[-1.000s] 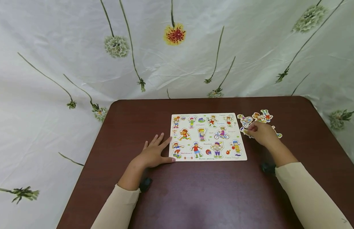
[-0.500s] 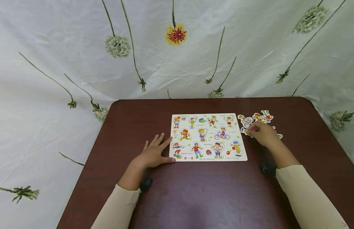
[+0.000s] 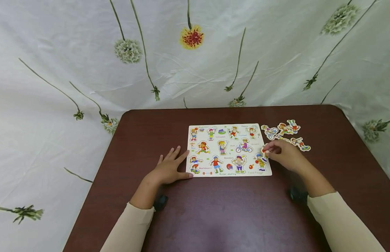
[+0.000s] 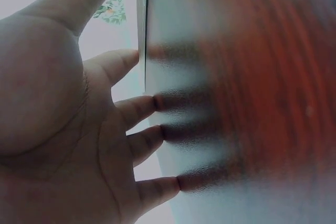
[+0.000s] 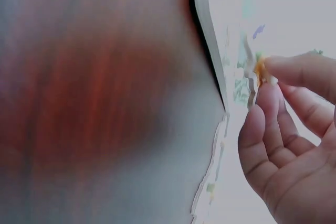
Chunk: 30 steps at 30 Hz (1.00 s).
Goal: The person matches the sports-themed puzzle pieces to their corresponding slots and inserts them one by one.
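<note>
Your left hand (image 3: pixel 169 169), fingers spread, touches the board (image 3: pixel 235 157); your right hand (image 3: pixel 285 153) pinches one cutout (image 3: pixel 264 151). Loose cutouts (image 3: pixel 285 128) lie unplaced at far right.

The board (image 3: pixel 213 146) lies on the table (image 3: pixel 198 217), right of its middle. At the board's left edge, near corner included, is the left hand (image 3: pixel 169 170). Over the right edge, in the near half, is the piece (image 3: pixel 264 153) in the right hand (image 3: pixel 286 154). Loose pieces (image 3: pixel 285 128) lie right of the board, beyond that hand. The cloth (image 3: pixel 169 70) hangs behind the table's far edge.
</note>
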{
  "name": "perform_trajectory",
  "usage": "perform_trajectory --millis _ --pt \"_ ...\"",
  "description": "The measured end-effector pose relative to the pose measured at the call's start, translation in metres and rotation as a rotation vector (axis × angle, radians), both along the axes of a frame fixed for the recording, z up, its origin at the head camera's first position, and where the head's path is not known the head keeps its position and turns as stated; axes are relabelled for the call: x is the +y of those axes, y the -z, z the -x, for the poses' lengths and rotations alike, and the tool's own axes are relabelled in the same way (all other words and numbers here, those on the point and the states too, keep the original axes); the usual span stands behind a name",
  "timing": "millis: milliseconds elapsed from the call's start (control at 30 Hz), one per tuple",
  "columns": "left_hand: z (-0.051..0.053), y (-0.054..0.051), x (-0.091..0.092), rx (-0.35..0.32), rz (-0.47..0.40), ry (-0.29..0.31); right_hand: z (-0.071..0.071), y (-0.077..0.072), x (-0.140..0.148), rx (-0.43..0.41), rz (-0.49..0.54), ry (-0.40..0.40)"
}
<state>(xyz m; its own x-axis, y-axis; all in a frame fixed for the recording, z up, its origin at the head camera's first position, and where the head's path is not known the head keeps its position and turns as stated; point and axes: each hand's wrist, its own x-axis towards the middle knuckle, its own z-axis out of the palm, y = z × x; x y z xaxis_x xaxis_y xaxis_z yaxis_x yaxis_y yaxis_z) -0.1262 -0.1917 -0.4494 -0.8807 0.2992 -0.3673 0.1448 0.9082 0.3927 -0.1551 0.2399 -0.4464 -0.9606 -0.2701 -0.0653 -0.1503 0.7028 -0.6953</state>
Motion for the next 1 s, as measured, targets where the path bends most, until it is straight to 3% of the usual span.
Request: perform_trajectory --millis 333,500,1000 --pt "0.0 0.0 0.0 0.004 0.002 0.001 -0.012 0.004 -0.015 0.047 -0.035 -0.124" --pt "-0.001 0.0 0.0 -0.003 -0.002 0.001 -0.011 0.005 -0.018 0.067 -0.056 -0.14" --pt "0.0 0.001 0.0 -0.003 -0.006 0.0 -0.008 0.009 -0.02 0.023 -0.078 -0.16"
